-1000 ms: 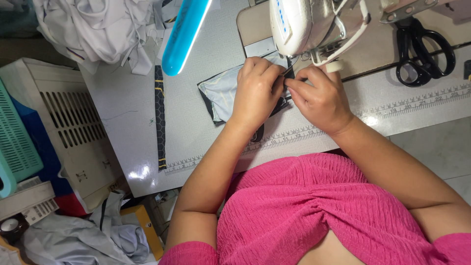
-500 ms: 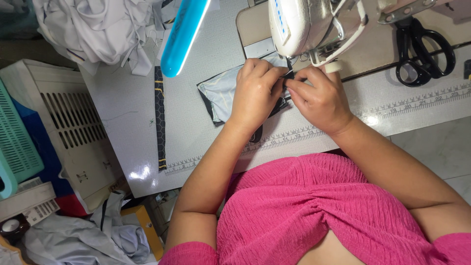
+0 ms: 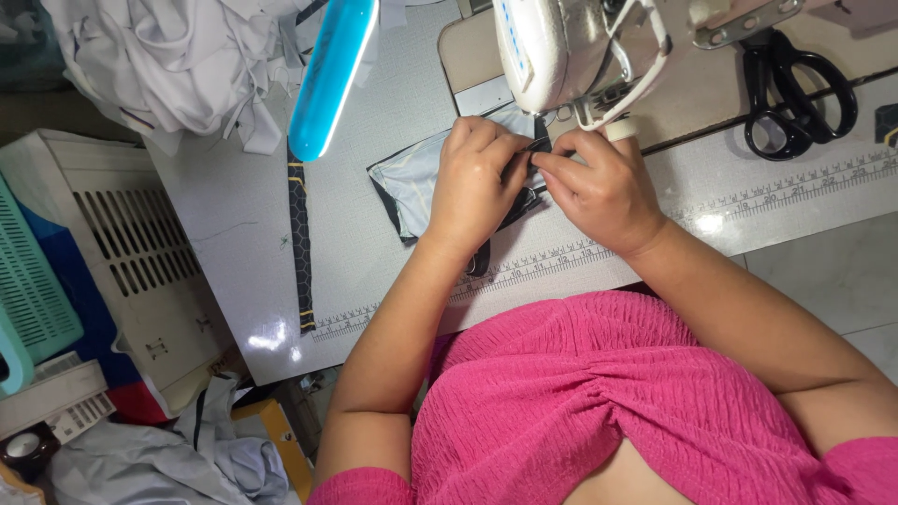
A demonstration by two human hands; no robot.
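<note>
Little has moved since the earlier frame: both hands stay bunched at the same spot under the sewing machine (image 3: 561,47), with the fabric piece (image 3: 412,178) lying as it did.

At the far left a green plastic basket (image 3: 33,290) stands beside a white slatted crate (image 3: 103,234), with grey cloth (image 3: 140,463) heaped on the floor below. A pile of white cloth (image 3: 168,56) sits at the upper left corner of the tabletop (image 3: 243,234). Just right of it a bright blue lamp bar (image 3: 332,75) slants down over the surface, and below its tip a narrow dark strip with yellow marks (image 3: 299,243) runs to the near edge. Open room lies between this strip and the fabric piece.

The left hand (image 3: 477,178) lies palm-down on the pale blue, dark-edged fabric piece, fingers curled together and pressing it flat. The right hand (image 3: 599,187) meets it fingertip to fingertip, thumb and fingers pinched on the fabric's dark edge just beneath the machine's head. A printed ruler strip (image 3: 795,182) runs along the tabletop's front edge; bare surface lies to the right of the right hand. Black scissors (image 3: 795,89) rest at the upper right, well apart from both hands.
</note>
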